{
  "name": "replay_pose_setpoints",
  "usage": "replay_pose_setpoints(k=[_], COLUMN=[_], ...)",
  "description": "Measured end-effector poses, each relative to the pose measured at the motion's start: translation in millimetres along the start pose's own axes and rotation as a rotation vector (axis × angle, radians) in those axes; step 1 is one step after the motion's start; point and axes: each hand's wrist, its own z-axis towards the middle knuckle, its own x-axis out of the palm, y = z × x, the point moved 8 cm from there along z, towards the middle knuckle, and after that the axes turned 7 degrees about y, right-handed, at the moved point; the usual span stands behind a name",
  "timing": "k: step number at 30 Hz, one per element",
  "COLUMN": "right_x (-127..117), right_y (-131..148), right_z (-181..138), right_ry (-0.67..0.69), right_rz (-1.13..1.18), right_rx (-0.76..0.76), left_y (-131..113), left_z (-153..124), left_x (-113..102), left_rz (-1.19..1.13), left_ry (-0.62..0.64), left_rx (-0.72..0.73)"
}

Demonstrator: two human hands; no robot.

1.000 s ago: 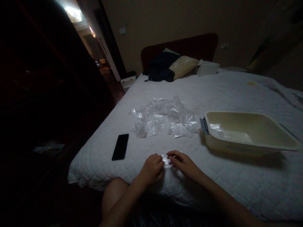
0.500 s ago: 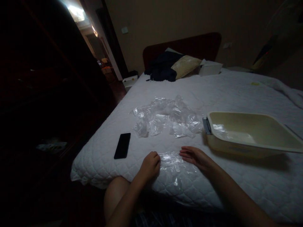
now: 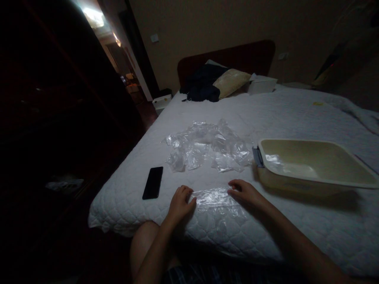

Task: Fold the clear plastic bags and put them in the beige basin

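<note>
A clear plastic bag [image 3: 217, 198] lies flat near the front edge of the bed, its lower part wrinkled. At its left end rests my left hand [image 3: 179, 203], thumb and fingers apart. My right hand [image 3: 244, 192] is at the bag's upper right corner, also with a gap between thumb and fingers. Neither hand visibly grips the film. Beyond them, several crumpled clear plastic bags [image 3: 207, 146] are spread in a loose heap. To the left of my left hand lies a black phone [image 3: 152, 183].
A cream plastic bin [image 3: 299, 187] with a grey latch stands on the bed [image 3: 118, 197] at the right. Dark clothing [image 3: 204, 85], a beige pillow [image 3: 231, 83] and a white box [image 3: 262, 85] are by the headboard [image 3: 231, 55].
My left hand has shifted left and its thumb has spread from the fingers. My right hand's fingers have parted from the thumb. The bag between them looks more spread out.
</note>
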Motion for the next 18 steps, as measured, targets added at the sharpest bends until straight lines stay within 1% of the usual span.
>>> replay_pose_setpoints(k=[3,6,8,12,16,18], right_x=[5.6,7.0,4.8,-2.3,-12.9,-17.6], right_y=[8.8,17.6,21.6,22.0,24.2,25.6], right_z=[3.5,5.2,6.3,9.8,9.7,8.1], right_ry=[0.058,0.089,0.060,-0.042,-0.144,-0.168], right_rz=[-0.097,-0.117,-0.075,0.109,0.134,0.132], right_rx=[-0.045,-0.079,-0.101,-0.129,-0.132,-0.117], left_y=[-1.3,7.2,15.6,26.2,20.6,15.6], left_z=[-1.0,-0.5,2.2,14.4,28.3,32.8], left_x=[2.3,4.9,9.1,21.5,27.2,27.7], left_rz=[0.001,-0.087,-0.201,-0.473,-0.628,-0.681], left_ry=[0.011,-0.010,-0.019,0.008,0.028,0.016], left_rx=[0.006,-0.042,-0.079,-0.124,-0.130,-0.142])
